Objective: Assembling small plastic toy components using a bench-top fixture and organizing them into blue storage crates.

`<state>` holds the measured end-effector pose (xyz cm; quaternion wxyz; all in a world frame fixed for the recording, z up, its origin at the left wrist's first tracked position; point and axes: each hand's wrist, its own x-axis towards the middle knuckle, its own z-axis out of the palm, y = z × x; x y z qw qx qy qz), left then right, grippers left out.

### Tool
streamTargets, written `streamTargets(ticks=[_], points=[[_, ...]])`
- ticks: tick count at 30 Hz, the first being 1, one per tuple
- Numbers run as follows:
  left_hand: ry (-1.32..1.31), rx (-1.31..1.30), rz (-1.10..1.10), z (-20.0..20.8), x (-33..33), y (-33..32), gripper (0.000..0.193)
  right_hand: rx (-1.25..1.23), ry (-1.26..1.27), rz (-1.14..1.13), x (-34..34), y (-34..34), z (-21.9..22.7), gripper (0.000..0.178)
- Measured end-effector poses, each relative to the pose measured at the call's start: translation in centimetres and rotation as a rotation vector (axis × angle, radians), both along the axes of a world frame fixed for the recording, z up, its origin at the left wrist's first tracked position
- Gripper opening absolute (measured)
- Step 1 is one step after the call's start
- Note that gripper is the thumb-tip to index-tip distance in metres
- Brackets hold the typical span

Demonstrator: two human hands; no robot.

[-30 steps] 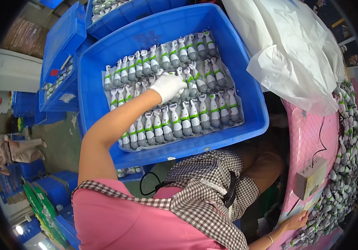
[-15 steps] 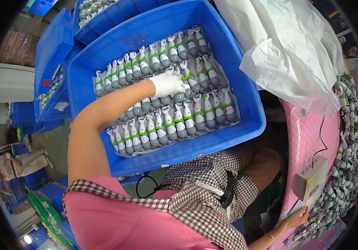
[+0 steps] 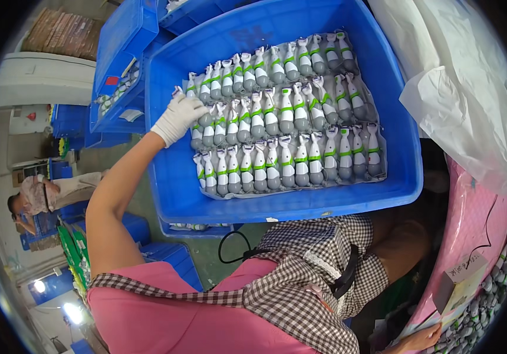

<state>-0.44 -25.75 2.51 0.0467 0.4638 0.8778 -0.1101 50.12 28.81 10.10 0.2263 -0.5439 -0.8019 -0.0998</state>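
My left hand [image 3: 180, 117], in a white glove, is bent over the left end of the middle row in a large blue tub [image 3: 300, 210]. Its fingers are closed, and a white tip with a purple mark pokes out above them, like the tops of the pin-shaped pieces [image 3: 286, 109]. These pieces have grey rounded bottoms, white bodies and green bands, and lie side by side in three rows. My bare right hand [image 3: 421, 340] rests at the lower right on the edge of a pink-covered table [image 3: 451, 236], fingers stretched out, beside a small carton [image 3: 460, 283].
More pin-shaped pieces [image 3: 482, 312] are heaped on the table. White plastic sheeting [image 3: 454, 88] hangs at the tub's right. Other blue bins [image 3: 125, 53] stand at the left and behind. Another person [image 3: 44, 194] is farther off at the left.
My left hand has moved left from the middle of the tub to the left end of the middle row. The whole view has shifted, so the tub appears farther right.
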Motion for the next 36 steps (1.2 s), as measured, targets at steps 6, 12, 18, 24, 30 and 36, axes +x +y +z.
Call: streamTargets(ticks=[6,12,18,24,30,36], points=[[0.019,-0.132,-0.051,-1.0,0.0,-0.9,0.022,0.004,0.038,0.033,-0.7,-1.1,0.7,0.035],[-0.084,-0.579,-0.212,0.6,-0.3,-4.2,0.015,-0.039,0.006,0.006,0.1,-1.4,0.9,0.037],[-0.131,-0.657,-0.355,-2.2,0.6,-4.4,0.017,-0.129,-0.001,-0.126,0.3,-1.1,0.8,0.038],[-0.172,-0.549,0.101,-4.1,3.1,-4.7,0.009,-0.118,-0.019,-0.147,-1.0,-2.1,1.4,0.038],[-0.034,0.234,1.06,-5.9,5.1,-2.4,0.027,-0.067,0.12,0.035,2.3,0.7,-0.5,0.034],[-0.61,0.343,1.693,-9.7,4.2,-3.0,0.057,-0.091,0.112,-0.011,3.9,2.1,-1.3,0.035]])
